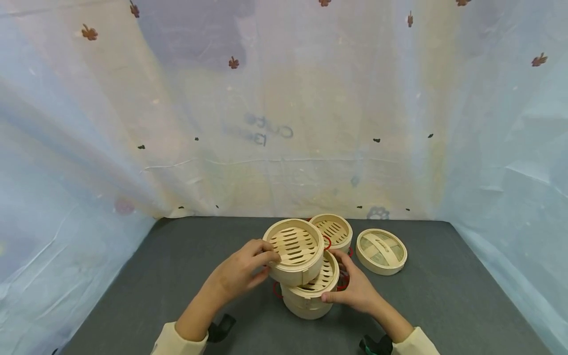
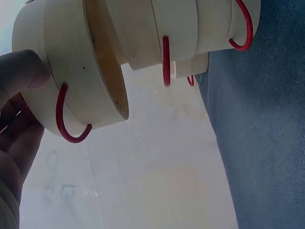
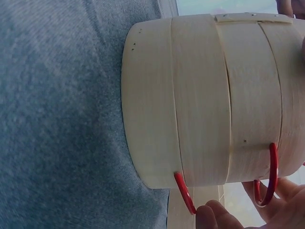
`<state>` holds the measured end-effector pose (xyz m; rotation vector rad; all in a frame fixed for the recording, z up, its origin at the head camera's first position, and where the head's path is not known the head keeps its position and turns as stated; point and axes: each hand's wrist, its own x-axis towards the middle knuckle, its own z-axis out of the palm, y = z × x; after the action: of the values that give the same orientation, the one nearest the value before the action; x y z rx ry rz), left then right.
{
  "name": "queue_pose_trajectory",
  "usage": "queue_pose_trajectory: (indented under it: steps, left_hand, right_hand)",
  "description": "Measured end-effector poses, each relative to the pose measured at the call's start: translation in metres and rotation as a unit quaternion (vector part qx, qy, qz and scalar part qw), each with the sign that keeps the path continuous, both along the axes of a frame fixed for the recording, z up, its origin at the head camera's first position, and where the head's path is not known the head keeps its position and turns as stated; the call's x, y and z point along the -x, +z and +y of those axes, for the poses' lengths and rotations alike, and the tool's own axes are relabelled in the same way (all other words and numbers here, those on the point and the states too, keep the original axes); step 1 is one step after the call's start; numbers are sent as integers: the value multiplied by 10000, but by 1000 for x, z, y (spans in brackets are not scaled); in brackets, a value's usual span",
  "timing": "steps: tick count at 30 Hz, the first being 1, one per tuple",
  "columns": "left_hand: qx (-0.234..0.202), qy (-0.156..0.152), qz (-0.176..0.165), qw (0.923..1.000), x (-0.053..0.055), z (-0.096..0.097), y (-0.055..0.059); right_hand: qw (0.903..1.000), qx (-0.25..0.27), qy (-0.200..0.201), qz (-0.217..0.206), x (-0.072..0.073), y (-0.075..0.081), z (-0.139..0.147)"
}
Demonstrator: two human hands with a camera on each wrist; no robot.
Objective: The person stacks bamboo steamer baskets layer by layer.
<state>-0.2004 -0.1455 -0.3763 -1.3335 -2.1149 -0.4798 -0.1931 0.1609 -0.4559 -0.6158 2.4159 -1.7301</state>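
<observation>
We see a bamboo steamer basket (image 1: 296, 249) held over a two-tier steamer stack (image 1: 309, 301) on the dark table (image 1: 199, 281).
The left hand (image 1: 246, 266), fingers bent and partly closed, grips the left side of the upper basket, which sits tilted and offset above the stack; whether their edges touch, we cannot tell. The right hand (image 1: 354, 288) curves round the stack's right side, thumb at the near rim, fingers about the far side. On the sides of the baskets we see red ring handles (image 2: 166, 62). Just behind the stack stands another slatted steamer basket (image 1: 330, 231), and to its right a round bamboo lid (image 1: 381, 250) lies with its strap across the top.
</observation>
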Motion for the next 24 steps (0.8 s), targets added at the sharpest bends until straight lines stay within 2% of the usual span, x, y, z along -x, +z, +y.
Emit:
queue_pose_trajectory:
  steps: [14, 21, 24]
  left_hand:
    - [78, -130, 10, 9999, 0, 11, -1]
    - [168, -1, -99, 9998, -4, 14, -1]
    - [169, -34, -113, 9998, -5, 15, -2]
  right_hand:
    - [9999, 60, 49, 104, 1, 0, 0]
    - [9997, 218, 85, 78, 1, -1, 0]
    - [9996, 265, 51, 41, 1, -1, 0]
